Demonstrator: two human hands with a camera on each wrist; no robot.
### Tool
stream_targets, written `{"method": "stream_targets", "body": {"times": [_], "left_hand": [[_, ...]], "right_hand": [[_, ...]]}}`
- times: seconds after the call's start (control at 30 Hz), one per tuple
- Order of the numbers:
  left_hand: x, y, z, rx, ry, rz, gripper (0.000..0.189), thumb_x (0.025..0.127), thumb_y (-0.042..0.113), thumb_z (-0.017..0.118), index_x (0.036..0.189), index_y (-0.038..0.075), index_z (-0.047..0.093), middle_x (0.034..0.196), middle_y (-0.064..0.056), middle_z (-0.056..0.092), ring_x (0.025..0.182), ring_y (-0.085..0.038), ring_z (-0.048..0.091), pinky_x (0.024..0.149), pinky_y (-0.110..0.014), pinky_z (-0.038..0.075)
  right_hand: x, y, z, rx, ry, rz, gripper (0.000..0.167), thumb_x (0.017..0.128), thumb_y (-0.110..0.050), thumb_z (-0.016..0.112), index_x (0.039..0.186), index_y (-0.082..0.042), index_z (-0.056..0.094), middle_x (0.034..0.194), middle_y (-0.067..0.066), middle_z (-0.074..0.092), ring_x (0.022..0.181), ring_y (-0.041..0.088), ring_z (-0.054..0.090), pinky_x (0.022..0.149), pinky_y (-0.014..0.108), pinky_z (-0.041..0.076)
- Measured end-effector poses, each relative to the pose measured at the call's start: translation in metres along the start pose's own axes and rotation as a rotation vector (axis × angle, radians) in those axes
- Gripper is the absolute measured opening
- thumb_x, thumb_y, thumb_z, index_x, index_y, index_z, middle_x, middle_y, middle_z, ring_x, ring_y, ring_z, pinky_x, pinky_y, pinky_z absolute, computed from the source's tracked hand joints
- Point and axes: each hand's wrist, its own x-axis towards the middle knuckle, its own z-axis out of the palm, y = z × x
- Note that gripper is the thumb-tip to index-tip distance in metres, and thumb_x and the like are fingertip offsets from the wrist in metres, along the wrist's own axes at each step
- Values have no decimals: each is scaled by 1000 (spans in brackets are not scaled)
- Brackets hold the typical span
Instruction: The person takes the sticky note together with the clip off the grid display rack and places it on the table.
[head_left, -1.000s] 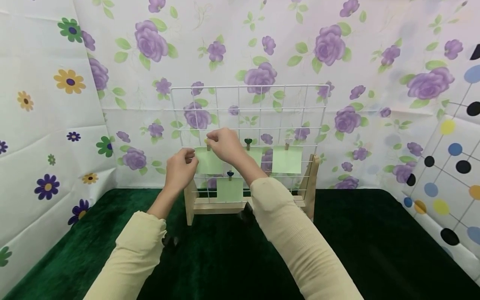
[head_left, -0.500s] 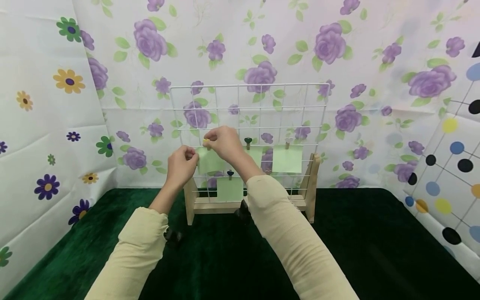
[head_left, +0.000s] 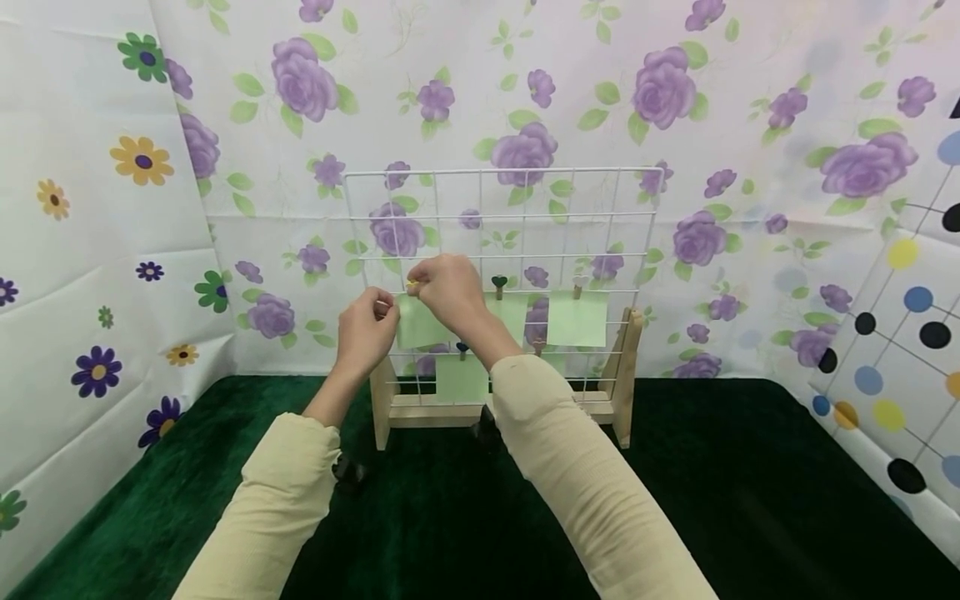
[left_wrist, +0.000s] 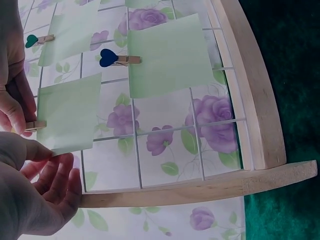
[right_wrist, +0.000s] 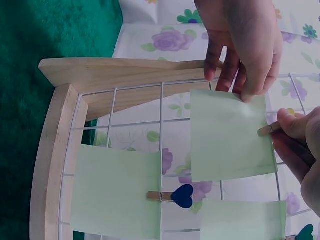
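Observation:
My left hand (head_left: 366,329) pinches the left edge of a pale green paper square (right_wrist: 227,140) between thumb and fingers. The paper lies against a white wire grid (head_left: 521,217). At the paper's top edge, my right hand (head_left: 450,296) pinches a small wooden clothespin (right_wrist: 268,129) with a yellow heart (right_wrist: 291,112). The clothespin's tip overlaps the paper; its other end is mostly hidden by the fingers. Below and to the right in the head view hangs another green square (head_left: 461,379), under a clothespin with a dark blue heart (right_wrist: 182,196).
More green squares hang on the grid, one from a dark green heart clothespin (head_left: 499,285), another (head_left: 577,319) from a pale one. A wooden stand (head_left: 431,412) supports the grid on dark green cloth (head_left: 420,517). Flowered sheets (head_left: 570,100) rise behind.
My left hand has shifted slightly right and up with the paper's edge. My right hand stays almost in place, its fingers now covering more of the yellow heart clothespin.

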Motion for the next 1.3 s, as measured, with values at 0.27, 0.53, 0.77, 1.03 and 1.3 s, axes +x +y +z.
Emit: {"method": "stream_targets", "body": {"times": [0.27, 0.53, 0.77, 1.03, 1.3], "left_hand": [[-4, -4, 2, 36, -12, 68, 13, 93, 3, 52, 97, -5, 61, 87, -21, 66, 75, -34, 62, 69, -45, 48], [-6, -4, 0, -11, -13, 57, 13, 93, 4, 53, 97, -4, 62, 87, -18, 64, 79, -32, 58, 74, -44, 46], [-15, -9, -9, -70, -76, -52, 19, 96, 9, 51, 106, -4, 61, 98, -20, 63, 92, -32, 58, 81, -43, 46], [-28, -19, -21, -160, -139, -158, 26, 98, 13, 49, 116, -5, 57, 107, -21, 61, 100, -31, 56, 83, -39, 48], [-39, -21, -21, -159, -164, -173, 27, 99, 14, 49, 116, -5, 57, 107, -20, 59, 95, -29, 57, 80, -37, 50]], "right_hand": [[-4, 1, 0, -33, 133, -124, 12, 88, -12, 71, 96, -6, 77, 90, 5, 74, 78, 17, 70, 68, 23, 52], [-3, 2, -9, 110, 107, -109, 16, 89, -11, 71, 101, -1, 74, 97, 9, 73, 90, 20, 69, 78, 25, 52], [-14, 13, -11, 281, 104, -92, 21, 88, -4, 70, 107, 3, 70, 101, 13, 72, 87, 20, 70, 77, 21, 52], [-34, 30, -15, 270, 21, -65, 20, 88, -7, 71, 106, 0, 70, 100, 11, 72, 86, 18, 70, 81, 27, 52], [-55, 51, -19, 234, -47, -17, 28, 92, -12, 67, 118, -3, 68, 114, 13, 68, 86, 19, 71, 78, 34, 55]]}}
